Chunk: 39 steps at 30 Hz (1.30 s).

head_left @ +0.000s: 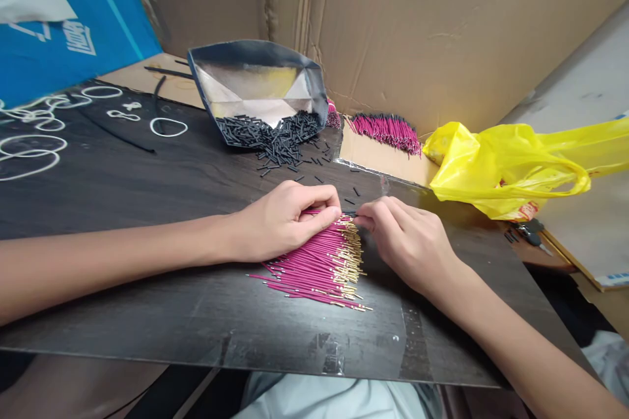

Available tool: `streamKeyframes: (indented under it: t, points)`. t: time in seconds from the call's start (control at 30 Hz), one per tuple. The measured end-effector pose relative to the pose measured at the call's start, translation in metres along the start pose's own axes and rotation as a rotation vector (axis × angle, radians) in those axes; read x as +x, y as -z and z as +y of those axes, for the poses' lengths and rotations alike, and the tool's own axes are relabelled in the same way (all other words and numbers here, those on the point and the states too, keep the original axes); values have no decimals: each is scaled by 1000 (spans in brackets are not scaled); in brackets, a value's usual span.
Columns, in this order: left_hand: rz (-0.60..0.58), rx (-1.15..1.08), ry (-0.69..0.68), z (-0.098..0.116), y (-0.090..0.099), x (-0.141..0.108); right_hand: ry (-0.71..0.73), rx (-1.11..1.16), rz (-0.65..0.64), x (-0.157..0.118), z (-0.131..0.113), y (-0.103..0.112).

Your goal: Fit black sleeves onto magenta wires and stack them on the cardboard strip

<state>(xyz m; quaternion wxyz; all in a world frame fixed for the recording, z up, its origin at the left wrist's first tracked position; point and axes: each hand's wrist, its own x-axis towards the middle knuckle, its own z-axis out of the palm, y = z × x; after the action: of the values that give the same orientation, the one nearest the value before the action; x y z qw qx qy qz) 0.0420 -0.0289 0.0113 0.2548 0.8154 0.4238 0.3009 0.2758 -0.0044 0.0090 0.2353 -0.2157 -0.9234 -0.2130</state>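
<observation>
A fan of short magenta wires [304, 268] with gold-coloured metal ends lies on the dark table. My left hand [280, 219] rests over the back of this pile, thumb and forefinger pinched on a magenta wire, most of which is hidden. Close by on the right, my right hand [403, 236] is closed, its fingertips pinching a small black tube piece at that wire's metal end. Whether the tube sits over the end is too small to tell. Behind my hands, many similar black tube pieces [285, 137] spill from an open box [255, 72].
Sleeved magenta wires [388, 131] lie on a cardboard sheet [378, 167] at the back right. Beside them is a yellow plastic bag [506, 163], with keys [533, 236] below. White rubber bands [168, 127] lie at left. Cardboard [417, 26] walls the back.
</observation>
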Motion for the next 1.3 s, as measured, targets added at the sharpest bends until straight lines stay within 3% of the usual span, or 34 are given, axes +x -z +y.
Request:
streamKeyframes:
  t: [0.3,0.5,0.73,0.9,1.3]
  points:
    - [57,-48,45,-1,3,1,-189,224,81,0,6,0]
    - [71,-44,48,-3,2,2,-186,284,-71,0,3,1]
    - [186,190,-59,-3,-3,3,-224,300,-192,2,5,0]
    - [160,247,-27,-4,-4,4,-318,363,-200,1,10,-8]
    - [110,256,4,-8,-6,6,-377,648,-169,8,8,-25]
